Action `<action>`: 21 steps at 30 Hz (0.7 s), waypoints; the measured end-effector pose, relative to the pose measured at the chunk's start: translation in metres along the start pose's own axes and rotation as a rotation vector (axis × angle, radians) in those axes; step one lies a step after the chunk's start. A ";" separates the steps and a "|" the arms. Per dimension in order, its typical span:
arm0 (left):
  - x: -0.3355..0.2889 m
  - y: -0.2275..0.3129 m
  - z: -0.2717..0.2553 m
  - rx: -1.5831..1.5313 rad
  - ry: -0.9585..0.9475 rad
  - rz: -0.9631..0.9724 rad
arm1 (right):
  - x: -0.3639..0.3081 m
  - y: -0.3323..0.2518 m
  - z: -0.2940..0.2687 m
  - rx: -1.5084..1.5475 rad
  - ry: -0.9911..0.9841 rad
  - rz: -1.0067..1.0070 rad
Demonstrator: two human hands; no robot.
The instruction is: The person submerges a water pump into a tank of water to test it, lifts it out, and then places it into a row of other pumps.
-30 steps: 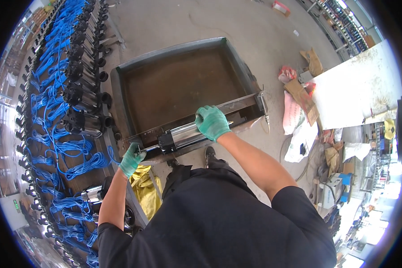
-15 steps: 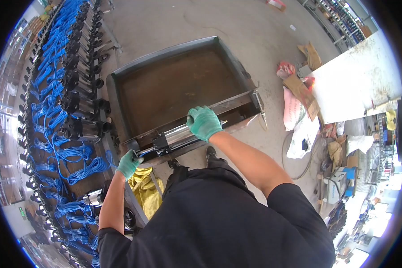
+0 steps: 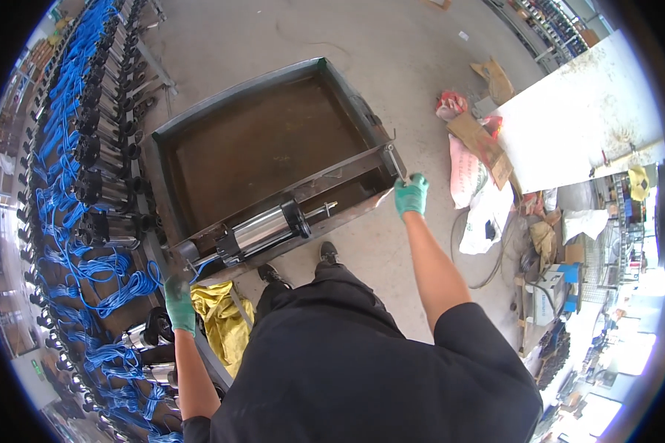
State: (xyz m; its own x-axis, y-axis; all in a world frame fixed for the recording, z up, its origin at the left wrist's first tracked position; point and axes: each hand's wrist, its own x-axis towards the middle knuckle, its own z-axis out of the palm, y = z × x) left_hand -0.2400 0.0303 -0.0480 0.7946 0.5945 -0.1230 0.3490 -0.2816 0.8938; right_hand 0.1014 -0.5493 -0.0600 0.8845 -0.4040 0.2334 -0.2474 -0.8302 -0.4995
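A silver cylindrical motor (image 3: 262,227) with black ends lies in the narrow front trough of a rusty metal tank (image 3: 233,105). Its thin shaft points right, and a blue cable (image 3: 205,264) runs from its left end. At the tank's right front corner, the fingers of my green-gloved right hand (image 3: 411,196) are closed around the lower end of a thin metal lever (image 3: 396,161). My left hand (image 3: 179,306), gloved alike, is beside the tank's left front corner near the blue cable. Its fingers are dark and smeared, so their grip is unclear. Neither hand touches the motor.
On the left, a long bench carries rows of similar motors (image 3: 107,188) and coiled blue cables (image 3: 122,288). Yellow sheeting (image 3: 225,325) hangs beside my legs. Sacks (image 3: 488,221), cardboard (image 3: 480,148) and a white panel (image 3: 587,118) stand on the right.
My right hand has let go of the motor and moved right to the lever. The left hand has drawn back from the motor's left end. The view has shifted slightly.
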 end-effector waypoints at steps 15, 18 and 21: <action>-0.034 0.246 0.114 -0.418 -0.138 0.116 | -0.157 -0.184 -0.062 0.769 -1.187 -0.498; -0.027 0.250 0.130 -0.453 -0.031 0.122 | -0.202 -0.233 -0.062 0.572 -1.268 -0.816; -0.015 0.230 0.121 -0.663 0.178 -0.088 | -0.220 -0.247 -0.055 0.590 -1.303 -0.864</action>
State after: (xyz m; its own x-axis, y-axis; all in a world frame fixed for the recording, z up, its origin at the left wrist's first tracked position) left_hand -0.1118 -0.1350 0.1071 0.6639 0.7245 -0.1852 -0.0138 0.2595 0.9657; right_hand -0.0538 -0.2762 0.0582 0.4622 0.8845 -0.0629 0.3611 -0.2526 -0.8977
